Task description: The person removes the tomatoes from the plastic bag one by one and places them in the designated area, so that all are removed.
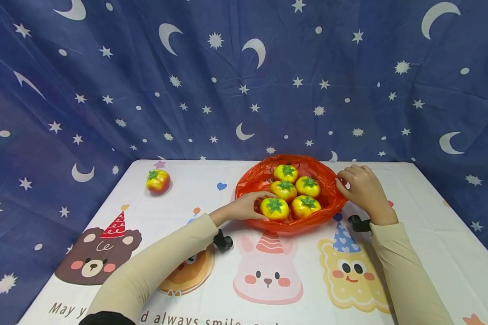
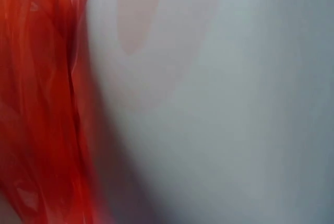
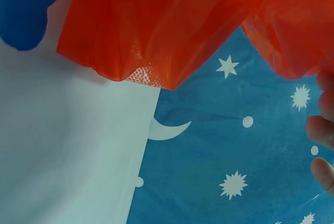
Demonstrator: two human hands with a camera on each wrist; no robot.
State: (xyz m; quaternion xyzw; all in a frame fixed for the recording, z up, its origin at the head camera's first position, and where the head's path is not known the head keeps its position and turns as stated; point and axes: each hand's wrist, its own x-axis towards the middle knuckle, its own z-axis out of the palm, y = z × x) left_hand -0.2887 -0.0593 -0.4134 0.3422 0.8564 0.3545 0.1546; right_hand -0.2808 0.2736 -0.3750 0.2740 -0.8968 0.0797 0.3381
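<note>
A thin red plastic bag (image 1: pixel 324 208) lies spread wide on the table. Several yellow-and-red tomatoes (image 1: pixel 309 186) with green leafy tops sit inside it. My left hand (image 1: pixel 244 206) reaches in over the bag's left rim, its thumb and fingers around the front-left tomato (image 1: pixel 274 209). At the right rim, my right hand (image 1: pixel 362 187) pinches the plastic between thumb and fingers. The right wrist view shows fingertips (image 3: pixel 321 130) close by the hanging bag edge (image 3: pixel 156 36). In the left wrist view only the crinkled bag side (image 2: pixel 39 104) and the tablecloth appear; the hand is hidden there.
A single redder tomato (image 1: pixel 158 181) stands apart at the table's back left. The white tablecloth (image 1: pixel 211 198) carries printed cartoon animals. Behind the table hangs a blue curtain (image 1: pixel 227 104) with moons and stars. Black straps with small mounts (image 1: pixel 222 241) sit at both wrists.
</note>
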